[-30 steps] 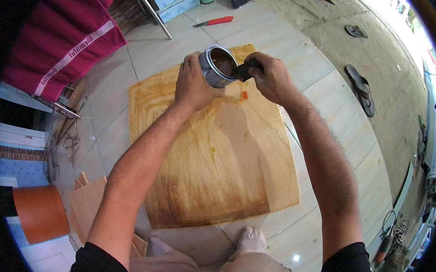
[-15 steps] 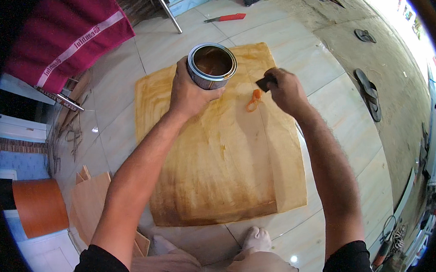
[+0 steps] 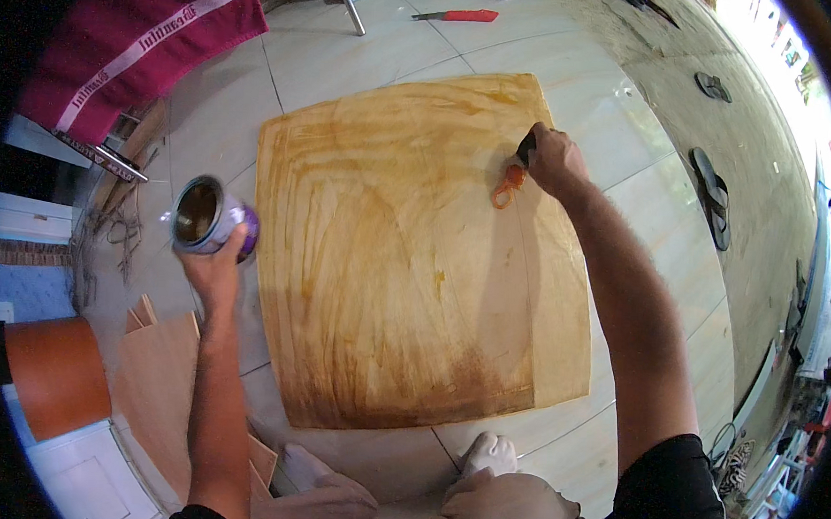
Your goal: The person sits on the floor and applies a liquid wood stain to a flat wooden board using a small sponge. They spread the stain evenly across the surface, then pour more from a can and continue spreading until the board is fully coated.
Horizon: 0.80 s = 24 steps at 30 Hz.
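My left hand (image 3: 214, 272) is closed round an open metal can (image 3: 241, 215) with brown liquid inside, tilted beside the left edge of a wooden board (image 3: 379, 229). The board lies flat on the tiles, streaked yellow-brown, with darker brown along its near edge and a paler strip at its right. Over the board's far right part, my right hand (image 3: 559, 164) grips a small dark flat piece (image 3: 527, 145), mostly hidden by the fingers; its exact kind cannot be told. Just beneath it is a glossy orange looped blob (image 3: 506, 187) on the board.
A red-handled knife (image 3: 461, 16) lies on the tiles beyond the board. Thin wooden panels (image 3: 156, 377) lean at the near left, by an orange-brown curved object (image 3: 57, 377). A maroon cloth (image 3: 154, 39) hangs at the far left. Dark sandals (image 3: 712, 195) rest on the ground at right.
My left hand has carried the can from above the board's far part leftward and nearer, past the board's left edge. My right hand has shifted slightly right, staying near the orange blob.
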Each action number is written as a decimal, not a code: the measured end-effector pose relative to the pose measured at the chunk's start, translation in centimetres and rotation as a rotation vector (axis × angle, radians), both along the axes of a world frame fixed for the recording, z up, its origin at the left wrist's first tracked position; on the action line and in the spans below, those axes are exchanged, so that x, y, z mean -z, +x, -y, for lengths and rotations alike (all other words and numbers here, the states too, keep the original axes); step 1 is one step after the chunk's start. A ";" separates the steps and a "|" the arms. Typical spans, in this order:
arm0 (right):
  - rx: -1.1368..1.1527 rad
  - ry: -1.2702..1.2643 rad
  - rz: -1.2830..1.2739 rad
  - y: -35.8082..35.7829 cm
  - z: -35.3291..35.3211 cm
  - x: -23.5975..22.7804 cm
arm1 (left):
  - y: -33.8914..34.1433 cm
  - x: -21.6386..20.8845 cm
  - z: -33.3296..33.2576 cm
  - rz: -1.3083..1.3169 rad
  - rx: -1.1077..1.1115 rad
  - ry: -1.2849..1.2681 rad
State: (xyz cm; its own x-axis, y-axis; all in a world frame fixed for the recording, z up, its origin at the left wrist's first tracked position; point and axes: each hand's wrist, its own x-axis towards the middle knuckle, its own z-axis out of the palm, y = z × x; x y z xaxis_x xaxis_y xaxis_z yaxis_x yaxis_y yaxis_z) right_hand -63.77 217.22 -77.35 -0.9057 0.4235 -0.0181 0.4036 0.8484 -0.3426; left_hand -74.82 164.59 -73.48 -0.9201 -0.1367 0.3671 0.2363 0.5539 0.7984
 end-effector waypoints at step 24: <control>0.109 0.124 0.008 -3.4 -5.6 0.4 | 1.2 8.1 11.1 0.169 -0.576 -0.100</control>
State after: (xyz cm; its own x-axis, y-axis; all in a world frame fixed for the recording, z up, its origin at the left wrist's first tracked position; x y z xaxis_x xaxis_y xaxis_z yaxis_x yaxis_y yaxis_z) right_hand -67.14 222.84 -77.77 -0.8541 0.5191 0.0333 0.4982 0.8348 -0.2344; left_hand -73.60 153.48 -81.57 -0.7552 -0.6021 0.2591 -0.2491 0.6292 0.7362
